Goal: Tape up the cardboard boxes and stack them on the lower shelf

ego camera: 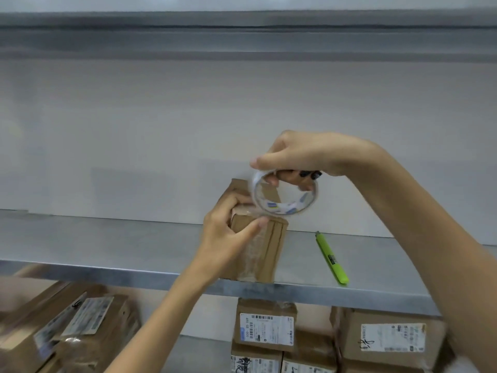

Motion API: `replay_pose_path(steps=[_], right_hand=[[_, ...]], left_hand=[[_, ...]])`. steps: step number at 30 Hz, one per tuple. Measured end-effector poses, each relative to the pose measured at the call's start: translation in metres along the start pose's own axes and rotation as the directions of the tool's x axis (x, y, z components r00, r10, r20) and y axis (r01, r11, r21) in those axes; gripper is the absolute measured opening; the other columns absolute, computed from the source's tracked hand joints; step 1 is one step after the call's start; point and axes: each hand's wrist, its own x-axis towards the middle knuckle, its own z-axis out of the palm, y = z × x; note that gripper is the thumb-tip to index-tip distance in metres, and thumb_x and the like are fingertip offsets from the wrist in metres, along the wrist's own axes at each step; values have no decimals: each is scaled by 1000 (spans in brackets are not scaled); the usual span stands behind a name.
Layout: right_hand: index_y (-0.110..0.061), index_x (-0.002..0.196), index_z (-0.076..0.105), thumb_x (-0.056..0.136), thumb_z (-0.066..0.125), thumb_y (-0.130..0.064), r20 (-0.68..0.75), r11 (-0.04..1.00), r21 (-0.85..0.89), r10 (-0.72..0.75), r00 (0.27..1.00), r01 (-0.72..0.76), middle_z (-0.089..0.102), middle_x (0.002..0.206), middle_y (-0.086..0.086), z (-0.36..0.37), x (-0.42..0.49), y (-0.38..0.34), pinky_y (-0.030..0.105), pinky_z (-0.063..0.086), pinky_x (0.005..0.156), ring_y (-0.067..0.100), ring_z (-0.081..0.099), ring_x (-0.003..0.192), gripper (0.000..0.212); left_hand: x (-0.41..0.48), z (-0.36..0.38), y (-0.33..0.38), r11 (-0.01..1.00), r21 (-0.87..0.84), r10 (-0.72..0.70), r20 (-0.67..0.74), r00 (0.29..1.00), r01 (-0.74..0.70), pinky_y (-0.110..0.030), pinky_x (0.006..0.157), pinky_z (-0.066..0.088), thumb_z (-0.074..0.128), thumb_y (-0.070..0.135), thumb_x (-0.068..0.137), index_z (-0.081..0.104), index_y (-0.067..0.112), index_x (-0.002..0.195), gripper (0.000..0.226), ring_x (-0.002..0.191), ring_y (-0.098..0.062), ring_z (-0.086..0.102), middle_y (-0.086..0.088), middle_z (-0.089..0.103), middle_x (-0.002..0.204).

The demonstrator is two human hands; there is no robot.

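A small brown cardboard box (271, 249) stands on end on the metal shelf (107, 238), with clear tape running down its near face. My left hand (228, 232) grips the box's upper left side, its thumb pressing the tape onto the top edge. My right hand (301, 157) holds a roll of clear tape (285, 200) just above the box, fingers hooked through the roll's core; a dark object also shows in that hand. On the lower shelf below lie several taped boxes with labels (266, 327).
A green utility knife (332, 258) lies on the shelf to the right of the box. More labelled boxes sit at lower left (67, 327) and lower right (390, 337). A grey wall backs the shelf, and another shelf edge (242, 20) runs overhead.
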Motion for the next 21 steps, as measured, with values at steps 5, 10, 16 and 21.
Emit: replay_pose_path(steps=[5,10,16,21], right_hand=[[-14,55,56,91,59,-36,114,973,-167,178,977,-158,36,41,-3,2,-9,32,18,32,38,16,31,37,43],[-13,57,54,93,58,-37,204,980,-56,198,959,-190,32,43,-2,26,-5,50,18,33,40,15,26,39,43],[-15,55,52,95,54,-34,231,981,44,172,958,-187,31,41,-6,35,-8,57,17,32,41,13,27,37,44],[-16,56,50,96,52,-39,254,976,116,150,955,-184,30,42,-6,40,-9,60,16,32,40,12,25,37,46]], left_hand=[[-8,-6,-9,1000,12,-21,-57,998,22,-9,84,44,69,47,76,62,30,103,32,104,-1,61,19,65,105],[-10,-10,-8,999,38,19,-21,1000,-18,-12,97,40,65,44,81,55,30,127,49,123,2,51,22,58,127],[12,-28,3,760,394,378,379,845,-517,-51,111,35,53,34,94,60,18,130,41,137,-21,43,4,57,137],[16,-34,6,805,369,318,391,864,-463,-35,86,56,62,37,88,70,20,118,36,115,-9,62,9,68,119]])
